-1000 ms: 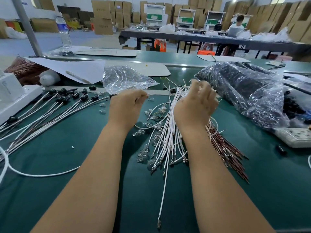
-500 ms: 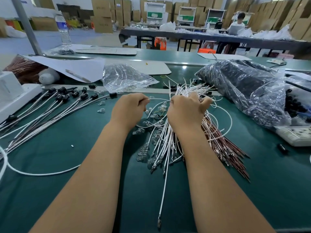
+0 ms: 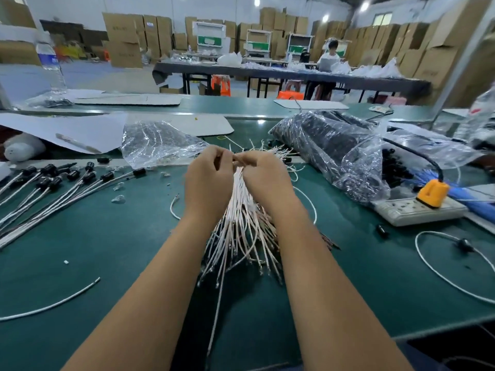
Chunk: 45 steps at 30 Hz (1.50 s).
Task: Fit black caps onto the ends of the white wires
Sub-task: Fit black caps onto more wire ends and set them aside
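Big green bench (image 3: 112, 236) first: the bundle of white wires (image 3: 241, 226) lies in the middle, fanned toward me, far ends lifted up between both hands. Right of it sits the clear bag of black caps (image 3: 329, 151), and at far left the finished wires (image 3: 53, 188) are laid out with caps already on.

If I'm calling this step, I'd say tease out one wire end only, hold it close to the tip so it doesn't buckle, then push the cap on straight (no twisting the whole bundle along).

Left hand (image 3: 209, 180) has its fingers curled, fingertips pinched in at the wire ends. Right hand (image 3: 265, 178) is curled the same way, meeting it at the top of the bundle. Can't tell whether either one has a cap in the pinch; too small and blurry.
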Motion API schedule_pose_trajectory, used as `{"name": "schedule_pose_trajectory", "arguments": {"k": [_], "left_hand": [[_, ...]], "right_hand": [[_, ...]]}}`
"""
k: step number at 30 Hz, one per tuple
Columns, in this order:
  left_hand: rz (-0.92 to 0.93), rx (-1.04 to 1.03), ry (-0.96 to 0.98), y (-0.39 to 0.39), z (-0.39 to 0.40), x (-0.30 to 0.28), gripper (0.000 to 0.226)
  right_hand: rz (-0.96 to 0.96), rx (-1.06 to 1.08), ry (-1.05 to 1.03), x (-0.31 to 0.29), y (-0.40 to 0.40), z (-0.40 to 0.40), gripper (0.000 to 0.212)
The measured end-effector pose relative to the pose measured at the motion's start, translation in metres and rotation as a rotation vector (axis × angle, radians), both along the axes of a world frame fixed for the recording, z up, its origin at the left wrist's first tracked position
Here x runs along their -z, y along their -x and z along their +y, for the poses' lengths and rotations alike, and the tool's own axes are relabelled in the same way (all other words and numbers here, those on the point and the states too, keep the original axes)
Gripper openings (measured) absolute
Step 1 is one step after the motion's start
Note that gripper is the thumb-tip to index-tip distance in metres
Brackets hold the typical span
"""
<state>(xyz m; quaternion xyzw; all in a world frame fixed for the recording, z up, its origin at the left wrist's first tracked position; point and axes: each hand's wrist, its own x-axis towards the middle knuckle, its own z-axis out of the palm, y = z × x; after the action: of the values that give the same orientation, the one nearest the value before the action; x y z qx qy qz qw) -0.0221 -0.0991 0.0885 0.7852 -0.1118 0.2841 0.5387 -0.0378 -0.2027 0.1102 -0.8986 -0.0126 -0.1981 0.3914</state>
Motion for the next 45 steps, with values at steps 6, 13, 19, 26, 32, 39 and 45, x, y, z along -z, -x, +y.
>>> {"name": "schedule_pose_trajectory", "arguments": {"k": [6,13,19,26,32,39,45], "left_hand": [[0.032,0.217,-0.107,-0.004,-0.057,-0.007,0.024],[0.084,0.406,-0.215,-0.022,-0.124,-0.002,0.022],[0.131,0.43,-0.277,-0.034,-0.158,0.007,0.018],[-0.043,0.649,-0.181,-0.04,-0.173,0.019,0.015],[0.142,0.42,-0.657,-0.049,-0.175,0.036,0.013],[0.225,0.382,-0.673,-0.052,-0.174,0.033,0.018],[0.271,0.311,-0.688,-0.053,-0.171,0.031,0.013]], "right_hand": [[-0.133,0.333,-0.078,-0.018,0.009,-0.096,0.048],[0.098,0.797,-0.128,-0.002,-0.001,-0.211,0.031],[0.359,0.371,-0.741,0.008,-0.027,-0.216,0.025],[0.286,0.229,0.212,-0.005,-0.064,-0.202,0.038],[0.233,0.524,0.31,0.012,-0.075,-0.242,0.071],[0.452,0.645,0.378,0.014,-0.08,-0.241,0.067],[0.59,0.43,0.567,0.026,-0.084,-0.197,0.071]]}}
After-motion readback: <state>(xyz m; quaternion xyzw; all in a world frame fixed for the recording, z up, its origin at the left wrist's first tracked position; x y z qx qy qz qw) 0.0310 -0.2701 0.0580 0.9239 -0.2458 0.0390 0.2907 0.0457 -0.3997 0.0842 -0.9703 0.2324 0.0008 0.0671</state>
